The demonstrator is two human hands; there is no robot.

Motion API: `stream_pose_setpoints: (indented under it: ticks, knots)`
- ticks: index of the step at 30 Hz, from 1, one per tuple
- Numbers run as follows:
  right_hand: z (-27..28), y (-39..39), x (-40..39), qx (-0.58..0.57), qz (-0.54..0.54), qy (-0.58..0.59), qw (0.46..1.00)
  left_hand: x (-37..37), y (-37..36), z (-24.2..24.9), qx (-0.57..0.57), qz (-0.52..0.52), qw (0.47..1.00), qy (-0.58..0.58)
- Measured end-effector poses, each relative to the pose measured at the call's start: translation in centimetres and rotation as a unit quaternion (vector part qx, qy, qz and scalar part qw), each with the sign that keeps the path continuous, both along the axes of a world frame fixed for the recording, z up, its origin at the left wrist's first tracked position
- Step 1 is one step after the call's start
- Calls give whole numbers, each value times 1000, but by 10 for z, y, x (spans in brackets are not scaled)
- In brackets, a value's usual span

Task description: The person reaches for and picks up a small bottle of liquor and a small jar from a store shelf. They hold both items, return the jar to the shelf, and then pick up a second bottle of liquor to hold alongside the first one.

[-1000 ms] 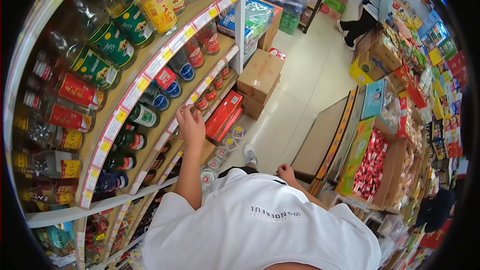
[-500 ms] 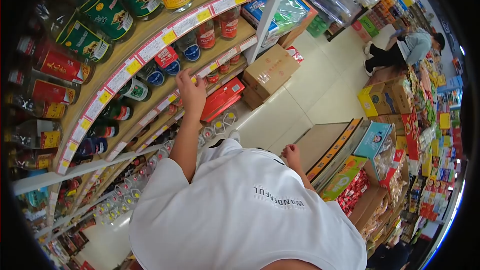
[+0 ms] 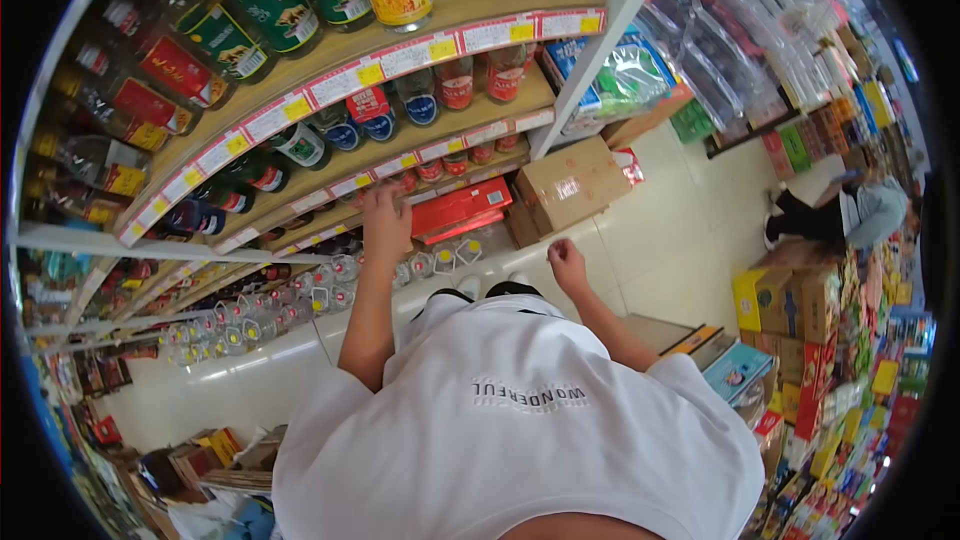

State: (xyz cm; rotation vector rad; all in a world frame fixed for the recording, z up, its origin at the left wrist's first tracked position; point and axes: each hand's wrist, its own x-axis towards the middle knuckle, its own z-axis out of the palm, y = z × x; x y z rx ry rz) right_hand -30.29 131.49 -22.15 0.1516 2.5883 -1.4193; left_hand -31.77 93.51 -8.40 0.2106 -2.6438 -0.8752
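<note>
My left hand [image 3: 387,225] is raised in front of the lower shelf edge, its fingers slightly bent and apart, holding nothing. It overlaps the shelf's price-tag strip [image 3: 350,183], and a red box [image 3: 460,210] lies just right of it. On the shelf above the strip stand bottles with blue caps or labels [image 3: 421,110] and red-labelled bottles [image 3: 455,90]. Out over the floor, to the right, my right hand [image 3: 567,262] hangs with fingers curled in and nothing showing in them. Clear jugs [image 3: 445,258] stand on the floor below the shelves.
A cardboard carton [image 3: 572,185] stands at the shelf's end. Large bottles with green labels [image 3: 283,12] line the upper shelf. To the right, a person [image 3: 865,210] is near stacked boxes [image 3: 775,302] and packed goods. Pale floor tiles [image 3: 650,240] run between.
My view and body have turned toward the shelves. My left hand sits lower against the shelf edge. My right hand has swung forward, away from the display on the right.
</note>
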Motion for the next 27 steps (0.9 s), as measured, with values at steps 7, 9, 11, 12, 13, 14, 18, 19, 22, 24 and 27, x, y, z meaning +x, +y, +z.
stream_pose_setpoints:
  ticks: [7, 9, 11, 12, 13, 14, 18, 19, 22, 24, 27]
  knots:
    - [130, -73, -180, -91, 48, 287, 952, 84, 24, 5, -21, 28, 968, -247]
    - [153, -92, -208, -128, 34, 314, 940, 108, 36, -1, -18, 72, 961, -268]
    - [155, -115, -228, -125, 28, 367, 921, 138, 46, -11, 10, 113, 956, -271]
    - [152, -128, -238, -117, 17, 386, 915, 153, 54, -12, 6, 125, 957, -261]
    - [149, -137, -248, -112, 6, 406, 907, 165, 63, -11, 8, 145, 949, -279]
    - [151, -144, -254, -95, 6, 422, 901, 176, 71, -9, 11, 165, 941, -296]
    - [152, -164, -269, -259, 12, 367, 893, 204, 94, -9, 44, 215, 915, -338]
    - [158, -164, -269, -269, 14, 355, 895, 206, 100, -6, 53, 225, 907, -352]
    - [179, -164, -264, -283, 19, 345, 895, 207, 109, -4, 59, 236, 913, -327]
    - [192, -164, -261, -242, 7, 354, 904, 205, 112, -3, 62, 243, 920, -301]
    - [201, -163, -259, -98, -11, 409, 907, 199, 110, -7, 56, 239, 930, -272]
